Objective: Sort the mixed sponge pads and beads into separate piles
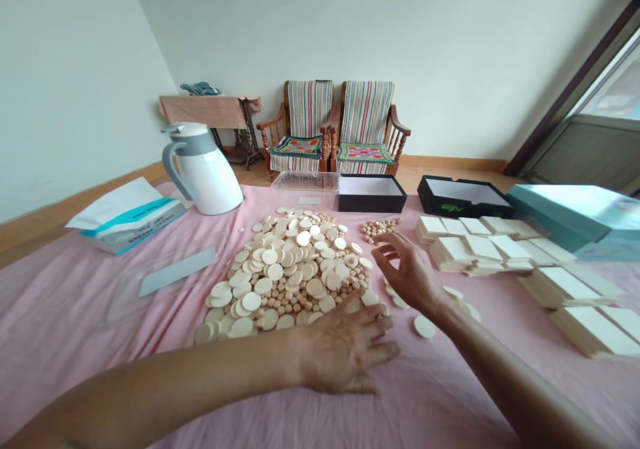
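Observation:
A heap of pale round wooden discs point(270, 272) mixed with small wooden beads point(287, 299) lies on the pink cloth. My left hand point(350, 346) is spread palm down at the heap's near right edge, touching its discs, with no object seen in it. Just right of the heap, my right hand point(407, 269) hovers with curved fingers and thumb apart, nothing visible between them. Beyond its fingertips sits a small separate pile of beads point(380, 229). A few loose discs lie around my right wrist, one disc point(424, 327) between my two arms.
Stacks of pale rectangular wooden pieces point(500, 252) stand on the right. Behind are black boxes point(373, 202), a clear plastic container point(305, 189) and a light blue box point(575, 216). To the left are a white jug point(210, 176), a bag point(133, 219) and a clear lid point(135, 296).

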The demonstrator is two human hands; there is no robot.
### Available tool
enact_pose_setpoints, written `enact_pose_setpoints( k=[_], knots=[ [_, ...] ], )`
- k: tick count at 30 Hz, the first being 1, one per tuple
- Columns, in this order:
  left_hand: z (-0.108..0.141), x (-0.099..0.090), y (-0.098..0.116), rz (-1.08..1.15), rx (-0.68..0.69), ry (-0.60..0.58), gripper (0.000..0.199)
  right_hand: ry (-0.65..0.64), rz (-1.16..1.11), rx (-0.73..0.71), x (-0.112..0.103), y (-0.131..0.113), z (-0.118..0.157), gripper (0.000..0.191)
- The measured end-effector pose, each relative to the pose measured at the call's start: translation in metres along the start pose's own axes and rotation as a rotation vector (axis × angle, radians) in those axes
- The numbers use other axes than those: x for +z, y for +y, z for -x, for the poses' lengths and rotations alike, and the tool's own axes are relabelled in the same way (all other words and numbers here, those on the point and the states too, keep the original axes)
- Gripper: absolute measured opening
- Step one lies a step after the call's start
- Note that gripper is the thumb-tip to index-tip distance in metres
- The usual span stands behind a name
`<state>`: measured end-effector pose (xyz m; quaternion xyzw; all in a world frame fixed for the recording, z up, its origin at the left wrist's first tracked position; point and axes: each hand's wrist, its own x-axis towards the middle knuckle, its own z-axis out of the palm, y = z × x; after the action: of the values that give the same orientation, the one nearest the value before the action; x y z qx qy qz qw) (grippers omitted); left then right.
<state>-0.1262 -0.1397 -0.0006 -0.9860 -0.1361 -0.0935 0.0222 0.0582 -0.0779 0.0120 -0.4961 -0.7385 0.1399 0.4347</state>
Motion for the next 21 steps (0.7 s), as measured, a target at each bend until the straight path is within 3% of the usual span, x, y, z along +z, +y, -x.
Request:
enact_pose_setpoints(
  k=[6, 10, 13, 21],
  knots=[
    [-0.004, 0.003, -0.018, -0.134, -0.089, -0.044, 0.021, -0.02, 0.03, 0.043, -0.002, 0.005, 0.001, 0.02],
    [0.008, -0.003, -0.034, -0.16, -0.213, -0.049, 0.026, -0.054, 0.047, 0.05, -0.002, 0.006, 0.002, 0.018],
    [0.018, -0.008, -0.044, -0.181, -0.321, -0.039, 0.017, -0.088, 0.06, 0.058, 0.0, 0.007, 0.003, 0.017],
    [0.059, -0.028, -0.082, -0.341, -0.445, 0.0, 0.018, -0.232, 0.281, 0.047, -0.004, 0.025, 0.002, 0.022]
  ],
)
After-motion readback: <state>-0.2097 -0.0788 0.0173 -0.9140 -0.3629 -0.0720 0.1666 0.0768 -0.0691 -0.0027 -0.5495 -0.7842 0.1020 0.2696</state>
